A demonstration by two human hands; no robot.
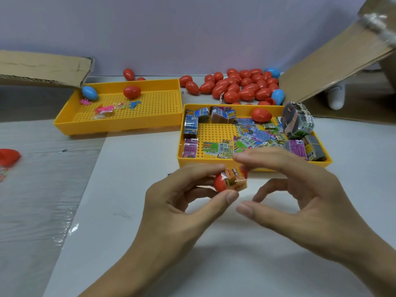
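My left hand (177, 202) pinches a red plastic egg half (220, 184) with a folded leaflet (234, 179) in it, just in front of the yellow tray (192, 161). My right hand (300, 189) is relaxed, its fingertips (239, 157) touching the leaflet.

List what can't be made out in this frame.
1. Head view: red egg contents, covered by the folded leaflet and left hand.
2. Head view: whether the right hand holds anything; its fingers hide the egg's far side.
3. Head view: red thing at left edge, cut off and blurred.
4. Head view: print on the loose leaflets, too small.
5. Head view: white object, partly behind the cardboard flap.
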